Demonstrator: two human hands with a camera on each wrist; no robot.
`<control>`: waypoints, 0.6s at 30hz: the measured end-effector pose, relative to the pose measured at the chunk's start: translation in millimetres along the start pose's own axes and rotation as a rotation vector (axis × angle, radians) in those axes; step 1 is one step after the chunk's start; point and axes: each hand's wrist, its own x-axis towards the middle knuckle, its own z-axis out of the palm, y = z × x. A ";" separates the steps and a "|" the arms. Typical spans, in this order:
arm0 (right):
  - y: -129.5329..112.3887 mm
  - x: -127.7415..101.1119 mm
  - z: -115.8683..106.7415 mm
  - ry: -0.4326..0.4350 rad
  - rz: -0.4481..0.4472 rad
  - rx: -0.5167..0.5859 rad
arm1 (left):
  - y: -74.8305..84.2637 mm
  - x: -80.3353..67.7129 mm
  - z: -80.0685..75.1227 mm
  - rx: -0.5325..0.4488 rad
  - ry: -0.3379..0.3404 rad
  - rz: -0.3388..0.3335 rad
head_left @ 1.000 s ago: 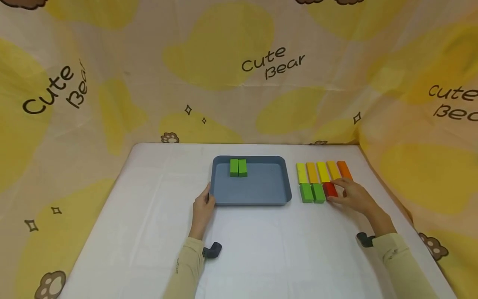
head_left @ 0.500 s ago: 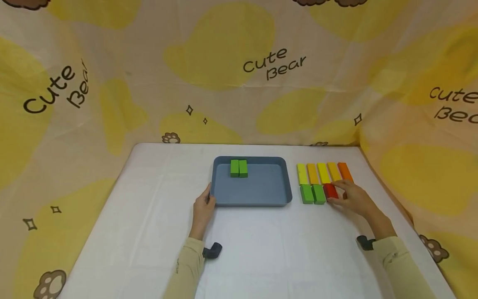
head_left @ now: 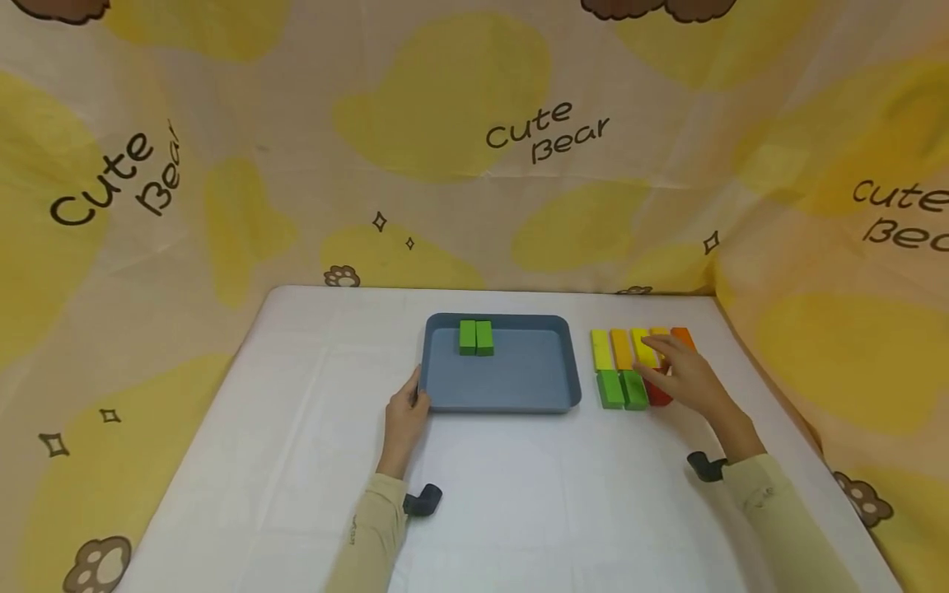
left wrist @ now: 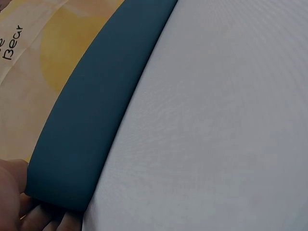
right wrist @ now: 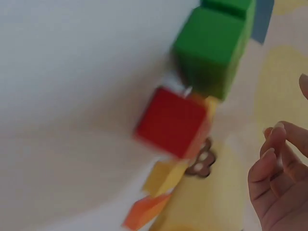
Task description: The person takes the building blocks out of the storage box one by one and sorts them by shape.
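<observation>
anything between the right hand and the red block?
Nothing visible. The right hand hovers open just above the red block, partly covering it from the head view; two green blocks sit beside it on the tray side, not between.

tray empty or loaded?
Loaded: two green blocks lie side by side near the far wall of the tray.
</observation>
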 end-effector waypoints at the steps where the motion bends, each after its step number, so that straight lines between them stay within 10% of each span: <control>1: -7.5 6.1 0.0 0.006 -0.018 -0.004 | 0.3 0.1 -0.3 -0.002 -0.001 0.001; 18: -129.5 105.8 36.0 -0.020 -0.225 -0.090 | -2.0 -0.3 -2.7 -0.007 -0.004 -0.006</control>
